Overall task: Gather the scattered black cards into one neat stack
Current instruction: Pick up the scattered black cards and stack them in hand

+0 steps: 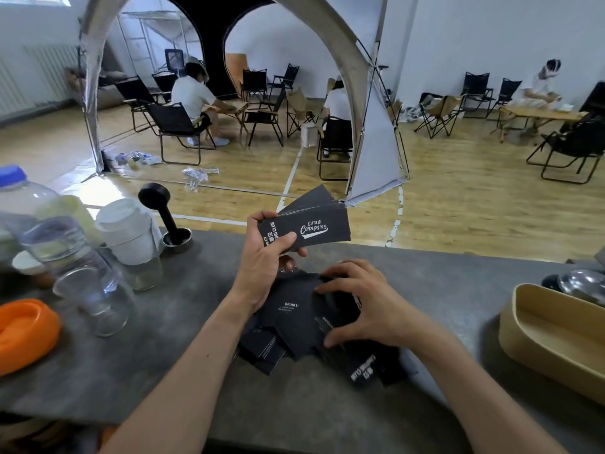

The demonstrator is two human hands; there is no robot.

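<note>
On grey counter [137, 365], centre: loose black cards [294, 326] in an overlapped heap, long axes pointing several ways, directly beneath right hand [363, 303], fingers spread and curled onto the top cards, thumb at the near edge. At 12 o'clock from heap, raised clear of it: left hand [265, 257] pinching fanned cards [314, 224], long axis toward 2 o'clock; right hand nearer the heap, so probably next to lift. Jars [85, 283] at 9 o'clock, beige tray [537, 348] at 3 o'clock; wood-floored room with folding chairs beyond.
</note>
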